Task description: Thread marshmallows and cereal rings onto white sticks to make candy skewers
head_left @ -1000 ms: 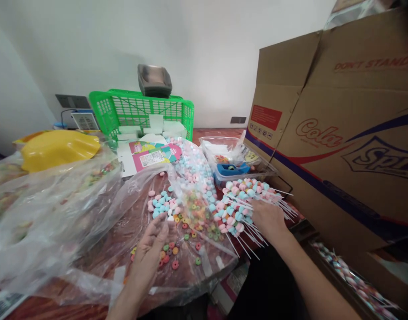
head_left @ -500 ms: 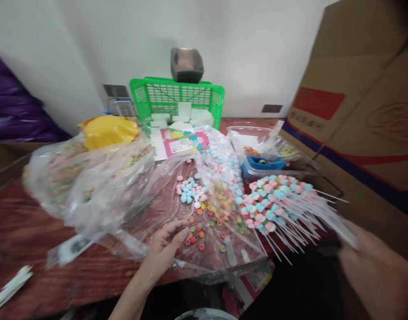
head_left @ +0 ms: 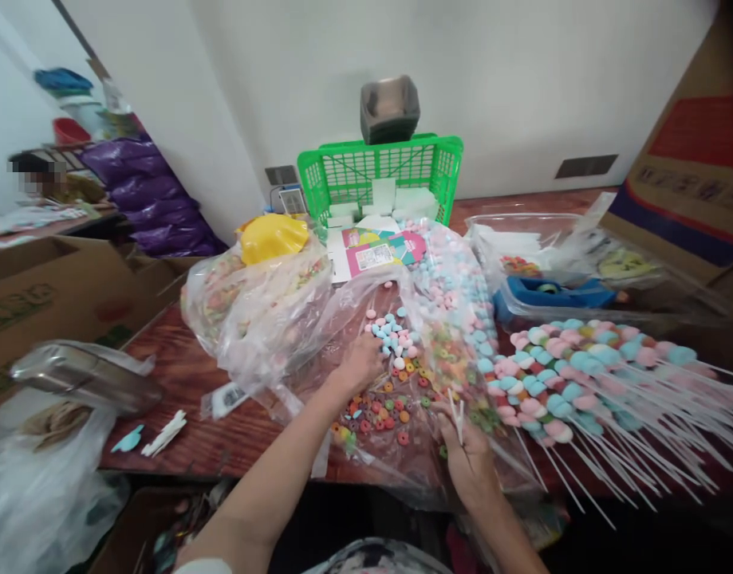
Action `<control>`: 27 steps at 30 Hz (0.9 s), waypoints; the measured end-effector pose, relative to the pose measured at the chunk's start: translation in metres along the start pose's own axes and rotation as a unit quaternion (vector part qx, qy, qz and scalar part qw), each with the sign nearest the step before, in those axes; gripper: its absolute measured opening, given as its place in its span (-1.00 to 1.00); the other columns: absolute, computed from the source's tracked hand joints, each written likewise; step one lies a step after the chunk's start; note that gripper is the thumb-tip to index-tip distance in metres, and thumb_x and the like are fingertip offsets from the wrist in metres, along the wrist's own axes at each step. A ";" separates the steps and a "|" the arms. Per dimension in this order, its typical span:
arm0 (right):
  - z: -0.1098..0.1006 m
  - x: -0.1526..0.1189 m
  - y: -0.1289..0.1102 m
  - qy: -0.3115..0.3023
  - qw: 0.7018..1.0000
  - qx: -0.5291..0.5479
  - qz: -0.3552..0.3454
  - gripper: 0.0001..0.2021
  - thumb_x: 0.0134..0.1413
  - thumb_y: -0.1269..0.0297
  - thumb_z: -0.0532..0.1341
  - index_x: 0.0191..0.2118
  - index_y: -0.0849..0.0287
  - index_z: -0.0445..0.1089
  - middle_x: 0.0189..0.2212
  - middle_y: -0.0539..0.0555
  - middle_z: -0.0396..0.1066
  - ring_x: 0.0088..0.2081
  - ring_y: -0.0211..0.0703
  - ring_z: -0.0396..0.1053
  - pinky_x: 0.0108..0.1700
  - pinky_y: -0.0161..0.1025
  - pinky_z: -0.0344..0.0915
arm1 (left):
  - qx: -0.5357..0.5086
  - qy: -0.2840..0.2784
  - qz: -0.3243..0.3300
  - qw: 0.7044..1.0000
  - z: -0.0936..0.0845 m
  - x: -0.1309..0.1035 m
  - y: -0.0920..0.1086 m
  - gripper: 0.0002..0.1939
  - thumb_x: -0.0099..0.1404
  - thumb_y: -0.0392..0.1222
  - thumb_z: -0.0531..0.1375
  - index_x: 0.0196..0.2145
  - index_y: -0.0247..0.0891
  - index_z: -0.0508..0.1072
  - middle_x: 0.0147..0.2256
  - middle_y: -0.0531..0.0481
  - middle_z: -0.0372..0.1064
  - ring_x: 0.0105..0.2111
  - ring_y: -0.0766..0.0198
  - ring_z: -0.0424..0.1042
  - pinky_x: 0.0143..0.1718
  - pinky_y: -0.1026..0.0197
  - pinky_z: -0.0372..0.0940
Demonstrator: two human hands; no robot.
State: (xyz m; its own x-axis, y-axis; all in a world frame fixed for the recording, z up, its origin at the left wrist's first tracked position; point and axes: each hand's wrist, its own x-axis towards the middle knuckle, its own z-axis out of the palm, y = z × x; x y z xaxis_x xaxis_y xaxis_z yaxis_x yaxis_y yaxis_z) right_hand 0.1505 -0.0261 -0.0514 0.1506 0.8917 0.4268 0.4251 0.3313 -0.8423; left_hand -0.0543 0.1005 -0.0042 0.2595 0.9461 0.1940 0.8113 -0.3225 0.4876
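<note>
White sticks held in my right hand
My left hand is at the pink-and-blue sweets, its grip unclear to me; loaded skewers lie rightward on the bench.

Bare tabletop left, green basket blocking rear, marshmallow sticks crowding right

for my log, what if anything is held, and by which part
The right hand holds thin white sticks near their lower ends. Whether the left hand, at rounded pink and blue candies, holds any is hidden.
</note>
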 end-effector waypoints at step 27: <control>-0.014 -0.004 0.009 -0.060 0.996 0.054 0.029 -0.65 0.20 0.22 0.07 0.05 0.10 0.42 -0.06 0.10 0.49 -0.02 -0.01 0.44 0.05 -0.04 0.36 | -0.022 0.018 0.169 0.985 0.004 -0.035 -0.010 -0.81 0.26 -0.31 0.10 -0.33 -0.28 0.53 -0.26 -0.15 0.45 -0.21 0.20 0.41 -0.12 0.15 0.30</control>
State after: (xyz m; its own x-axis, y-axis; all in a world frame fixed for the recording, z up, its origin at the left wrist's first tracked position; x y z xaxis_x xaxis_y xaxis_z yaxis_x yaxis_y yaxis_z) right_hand 0.1661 -0.0305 -0.0565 0.0622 0.9386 0.3394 0.3193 0.3034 -0.8978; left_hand -0.0692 0.0706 -0.0194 0.4908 0.7833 0.3816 0.6583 -0.6202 0.4266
